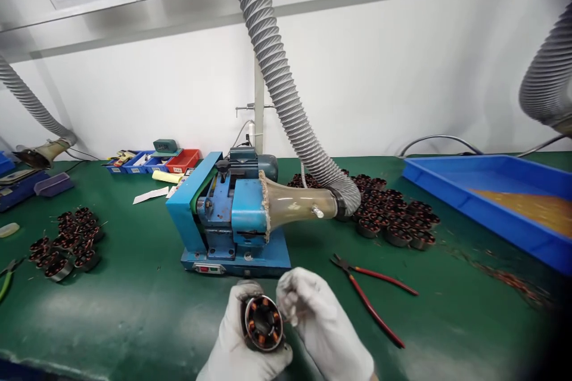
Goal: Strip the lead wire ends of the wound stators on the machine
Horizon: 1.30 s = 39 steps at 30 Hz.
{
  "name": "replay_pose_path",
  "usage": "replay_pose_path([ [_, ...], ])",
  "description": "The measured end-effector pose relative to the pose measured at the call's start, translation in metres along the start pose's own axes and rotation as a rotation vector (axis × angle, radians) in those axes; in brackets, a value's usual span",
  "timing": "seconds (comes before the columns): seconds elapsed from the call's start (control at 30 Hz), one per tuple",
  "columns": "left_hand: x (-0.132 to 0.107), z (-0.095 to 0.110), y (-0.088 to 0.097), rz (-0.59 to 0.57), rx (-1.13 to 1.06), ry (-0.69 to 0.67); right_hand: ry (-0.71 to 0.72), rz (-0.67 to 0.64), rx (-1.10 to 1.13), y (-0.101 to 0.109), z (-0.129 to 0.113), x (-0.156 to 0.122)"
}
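Observation:
My left hand [236, 339], in a white glove, is wrapped round a small round motor stator [263, 322] with copper windings, held near the table's front edge. My right hand [319, 315], also gloved, pinches at the stator's right rim; what its fingertips grip is too small to make out. Just beyond the hands stands a blue bench machine [227, 214] with a clear funnel [295, 205] joined to a grey ribbed hose [286, 89].
Red-handled pliers [373, 297] lie to the right of my hands on the green mat [134, 303]. Several stators are piled at the back right [393, 214] and at the left [67, 241]. A blue tray [451, 190] sits far right. Small bins [152, 161] stand behind.

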<state>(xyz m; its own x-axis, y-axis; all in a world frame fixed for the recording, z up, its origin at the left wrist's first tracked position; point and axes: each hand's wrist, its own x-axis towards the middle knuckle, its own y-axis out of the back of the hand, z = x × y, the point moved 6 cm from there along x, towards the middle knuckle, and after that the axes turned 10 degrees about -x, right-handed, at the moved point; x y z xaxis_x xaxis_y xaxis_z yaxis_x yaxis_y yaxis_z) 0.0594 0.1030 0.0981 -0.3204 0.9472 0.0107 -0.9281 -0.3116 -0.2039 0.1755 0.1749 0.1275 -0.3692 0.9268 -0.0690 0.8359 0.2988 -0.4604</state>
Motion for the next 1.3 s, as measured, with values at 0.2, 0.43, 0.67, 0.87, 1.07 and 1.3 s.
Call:
replay_pose_path([
  [0.2,0.0,0.021,-0.003,-0.109,0.141,-0.301,-0.017,0.008,-0.137,-0.006,0.005,-0.005],
  [0.43,0.001,0.014,-0.001,0.033,0.262,-0.6,0.106,0.249,-0.026,0.002,-0.003,0.02],
  [0.67,0.032,-0.009,0.011,0.069,0.29,-0.389,0.386,0.277,-0.805,-0.008,0.008,0.005],
  [0.87,0.064,-0.023,0.007,0.18,0.228,-0.025,0.37,0.204,-1.093,-0.021,0.032,0.037],
  [1.07,0.083,-0.023,0.002,0.16,0.091,-0.033,0.285,0.22,-1.2,-0.018,0.03,0.057],
  [1.3,0.088,-0.019,-0.003,0.137,0.103,-0.023,0.199,0.237,-1.115,-0.013,0.03,0.059],
])
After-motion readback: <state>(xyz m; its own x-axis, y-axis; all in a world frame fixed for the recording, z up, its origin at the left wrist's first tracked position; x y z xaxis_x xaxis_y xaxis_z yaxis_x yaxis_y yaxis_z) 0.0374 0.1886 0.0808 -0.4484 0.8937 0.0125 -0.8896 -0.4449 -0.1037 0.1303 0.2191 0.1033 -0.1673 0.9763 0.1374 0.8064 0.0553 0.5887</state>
